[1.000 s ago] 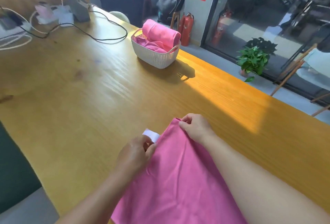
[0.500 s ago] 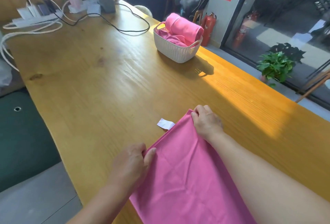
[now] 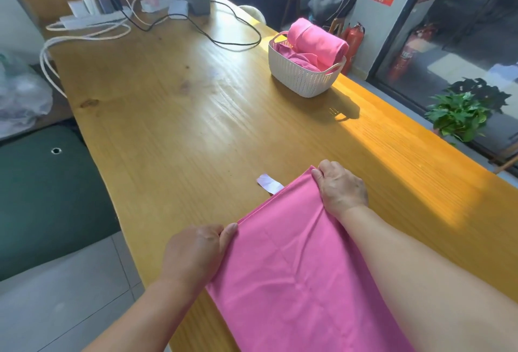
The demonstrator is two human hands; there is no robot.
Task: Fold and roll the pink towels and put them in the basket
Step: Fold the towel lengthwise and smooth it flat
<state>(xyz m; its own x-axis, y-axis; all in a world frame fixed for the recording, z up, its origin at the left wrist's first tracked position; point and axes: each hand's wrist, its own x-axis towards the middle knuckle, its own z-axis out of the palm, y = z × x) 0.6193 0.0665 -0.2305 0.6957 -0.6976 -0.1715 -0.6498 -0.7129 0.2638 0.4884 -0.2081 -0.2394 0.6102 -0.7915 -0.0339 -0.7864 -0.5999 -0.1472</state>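
Across the frame runs our wooden table [image 3: 173, 116]. On it, lower centre, lies the pink towel [image 3: 294, 273]. Upper right stands the basket [image 3: 300, 77]. Our left hand [image 3: 196, 250] pinches the towel's near corner; our right hand [image 3: 340, 187] grips its far corner, fingers curled.

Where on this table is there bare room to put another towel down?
The widest bare wood lies between the pink towel under both hands and the white basket. The sunlit strip right of the right hand is free too. The far end is crowded with cables and chargers.
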